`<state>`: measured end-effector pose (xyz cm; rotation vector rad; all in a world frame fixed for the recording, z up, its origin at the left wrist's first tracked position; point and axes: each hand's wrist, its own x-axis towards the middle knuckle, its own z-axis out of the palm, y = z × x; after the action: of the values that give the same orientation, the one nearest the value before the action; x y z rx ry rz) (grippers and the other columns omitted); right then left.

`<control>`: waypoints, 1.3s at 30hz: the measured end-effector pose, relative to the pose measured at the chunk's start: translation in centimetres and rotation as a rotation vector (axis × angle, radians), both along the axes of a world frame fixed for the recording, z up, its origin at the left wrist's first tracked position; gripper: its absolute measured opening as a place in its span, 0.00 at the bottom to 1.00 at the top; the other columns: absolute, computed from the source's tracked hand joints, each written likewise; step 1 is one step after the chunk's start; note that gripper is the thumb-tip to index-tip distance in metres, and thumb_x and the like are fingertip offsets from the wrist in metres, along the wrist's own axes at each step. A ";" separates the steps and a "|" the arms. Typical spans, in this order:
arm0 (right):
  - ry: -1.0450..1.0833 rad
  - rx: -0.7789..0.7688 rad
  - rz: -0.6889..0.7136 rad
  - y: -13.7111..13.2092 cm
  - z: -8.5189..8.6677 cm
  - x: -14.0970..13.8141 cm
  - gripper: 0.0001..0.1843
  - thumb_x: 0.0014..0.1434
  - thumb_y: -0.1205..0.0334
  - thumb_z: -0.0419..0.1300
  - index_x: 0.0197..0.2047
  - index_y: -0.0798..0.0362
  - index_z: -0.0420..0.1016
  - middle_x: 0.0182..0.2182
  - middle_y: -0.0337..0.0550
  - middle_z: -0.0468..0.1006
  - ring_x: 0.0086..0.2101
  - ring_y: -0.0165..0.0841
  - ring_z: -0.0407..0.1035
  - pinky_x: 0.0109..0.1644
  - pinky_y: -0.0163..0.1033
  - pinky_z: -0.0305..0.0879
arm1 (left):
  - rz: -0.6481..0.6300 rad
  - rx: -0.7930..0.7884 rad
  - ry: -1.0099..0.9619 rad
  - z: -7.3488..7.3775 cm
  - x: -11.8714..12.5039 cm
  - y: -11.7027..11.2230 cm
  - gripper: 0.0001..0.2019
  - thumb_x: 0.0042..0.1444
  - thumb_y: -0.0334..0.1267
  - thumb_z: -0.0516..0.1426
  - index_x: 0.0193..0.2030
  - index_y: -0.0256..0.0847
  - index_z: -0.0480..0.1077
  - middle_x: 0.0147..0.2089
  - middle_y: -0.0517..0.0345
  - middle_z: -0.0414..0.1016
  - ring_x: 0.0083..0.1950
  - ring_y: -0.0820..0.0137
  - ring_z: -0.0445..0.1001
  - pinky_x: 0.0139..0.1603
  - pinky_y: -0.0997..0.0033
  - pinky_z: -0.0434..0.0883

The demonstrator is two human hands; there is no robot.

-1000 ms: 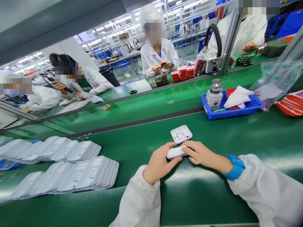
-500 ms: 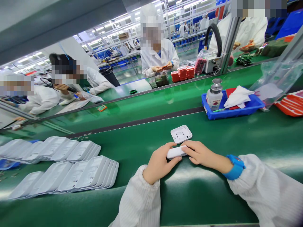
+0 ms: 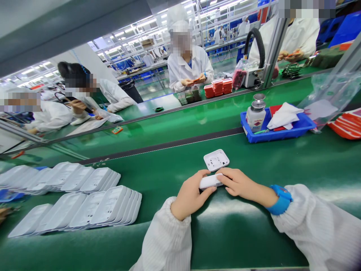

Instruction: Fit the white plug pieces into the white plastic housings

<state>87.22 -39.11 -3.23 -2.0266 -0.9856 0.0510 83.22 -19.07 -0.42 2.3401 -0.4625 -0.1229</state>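
Between both hands is a small white plastic housing (image 3: 209, 182), tilted so that its narrow edge faces me. My left hand (image 3: 191, 195) grips its left end with the thumb below and fingers above. Closed on the right end is my right hand (image 3: 239, 183), its fingertips over the top; a blue band circles that wrist. Just beyond the hands, a white plastic shell (image 3: 216, 160) lies flat on the green table with its inner side up, showing small dark cut-outs. The held housing's broad faces are mostly hidden.
Rows of overlapping white shells (image 3: 113, 206) lie at left. At right, a blue tray (image 3: 278, 134) holds a dispenser bottle (image 3: 255, 114) and white tissue; orange-red parts (image 3: 348, 124) lie beside it. A green conveyor (image 3: 169, 119) runs beyond, with co-workers across it.
My hands and the white housing stay almost still. On the conveyor, a small orange piece has shifted slightly left. Something brownish, blurred, has entered at the lower left edge.
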 end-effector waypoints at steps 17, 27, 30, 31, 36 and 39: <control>0.007 -0.001 -0.004 0.0 0.1 0.1 0.10 0.64 0.68 0.45 0.34 0.56 0.65 0.27 0.41 0.68 0.25 0.31 0.61 0.29 0.34 0.56 | -0.042 -0.014 0.048 0.1 -0.1 0.2 0.18 0.60 0.40 0.53 0.57 0.42 0.58 0.54 0.49 0.69 0.48 0.62 0.71 0.48 0.60 0.68; 0.028 0.016 -0.008 0.0 0.2 0.0 0.11 0.65 0.68 0.44 0.35 0.55 0.66 0.27 0.40 0.68 0.25 0.31 0.61 0.29 0.33 0.57 | -0.096 -0.003 0.002 0.5 -0.2 0.2 0.20 0.58 0.34 0.52 0.58 0.42 0.57 0.47 0.53 0.72 0.43 0.65 0.73 0.45 0.64 0.69; 0.025 0.026 -0.009 0.0 0.0 0.0 0.10 0.65 0.68 0.45 0.35 0.55 0.65 0.27 0.40 0.68 0.25 0.31 0.62 0.29 0.33 0.57 | -0.078 0.010 0.011 0.5 -0.2 0.3 0.19 0.58 0.34 0.51 0.56 0.41 0.58 0.47 0.52 0.73 0.44 0.64 0.72 0.46 0.63 0.68; 0.023 0.030 -0.009 0.0 0.0 0.1 0.10 0.64 0.68 0.45 0.35 0.55 0.65 0.27 0.40 0.68 0.25 0.31 0.62 0.29 0.34 0.57 | -0.072 0.017 0.013 0.4 -0.2 0.3 0.18 0.58 0.35 0.51 0.56 0.41 0.58 0.47 0.52 0.73 0.44 0.64 0.72 0.46 0.63 0.68; 0.014 0.054 -0.003 0.0 0.0 0.2 0.10 0.64 0.67 0.44 0.35 0.55 0.65 0.27 0.41 0.68 0.25 0.32 0.61 0.28 0.34 0.56 | -0.073 0.023 0.005 0.4 -0.2 0.2 0.14 0.58 0.34 0.51 0.52 0.42 0.61 0.45 0.55 0.73 0.41 0.66 0.72 0.42 0.66 0.67; 0.017 0.067 -0.009 0.0 0.1 0.0 0.12 0.65 0.65 0.43 0.36 0.55 0.66 0.27 0.41 0.69 0.25 0.32 0.62 0.28 0.35 0.57 | -0.068 0.042 -0.026 0.4 -0.2 0.1 0.11 0.57 0.34 0.51 0.47 0.41 0.63 0.41 0.56 0.73 0.37 0.67 0.71 0.37 0.68 0.66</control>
<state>87.17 -39.07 -3.10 -1.9666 -0.9553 0.0294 83.04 -18.99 0.01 2.3697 -0.5574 -0.1361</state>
